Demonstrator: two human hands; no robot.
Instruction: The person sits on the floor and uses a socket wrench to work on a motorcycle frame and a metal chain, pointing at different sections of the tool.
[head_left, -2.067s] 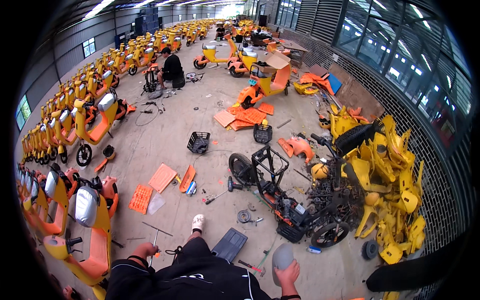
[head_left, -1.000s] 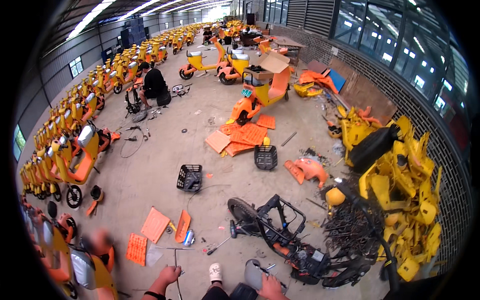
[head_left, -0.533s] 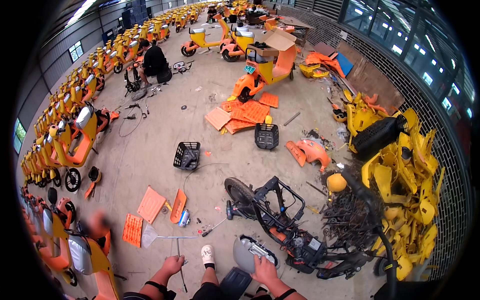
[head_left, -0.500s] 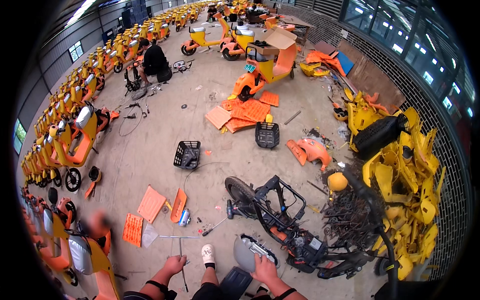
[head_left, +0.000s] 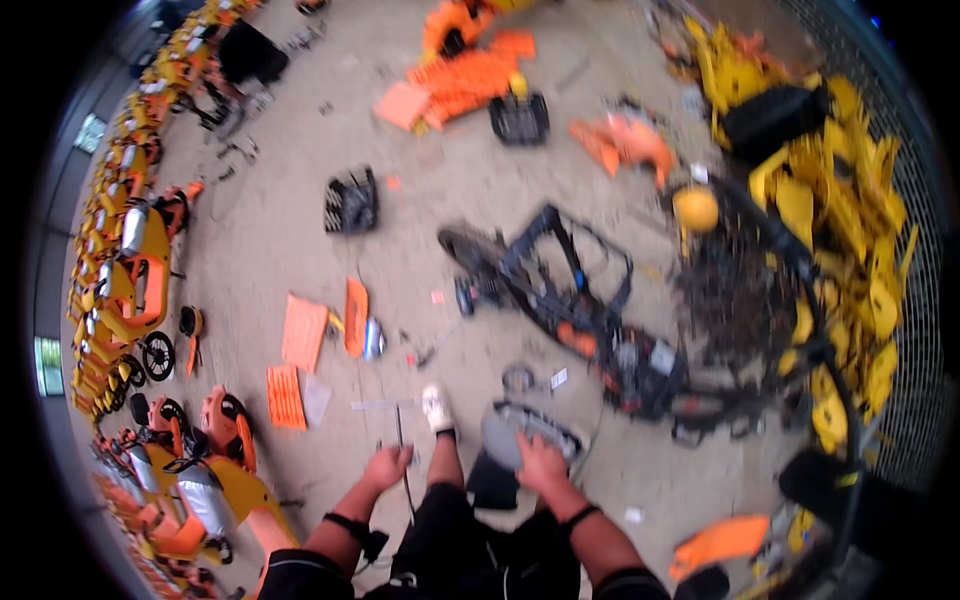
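Observation:
My left hand is closed around the shaft of a long metal T-handle wrench, its crossbar pointing away from me. My right hand grips a grey scooter seat just beyond a black flat panel on the floor. The seat lies tilted, its metal-and-black underside partly showing toward the right. Beyond it on the right lies a stripped black scooter frame on its side, with a wheel still fitted. The picture is blurred, so the exact finger grip on the seat is unclear.
A dark power drill lies by the frame's wheel. Orange panels and a blue-and-white can are at the left. Black baskets stand farther off. Yellow body parts are heaped at right; parked scooters line the left.
My view has tipped downward, so the floor things sit higher and more of my legs and arms shows. Both hands keep their hold on the wrench and the seat.

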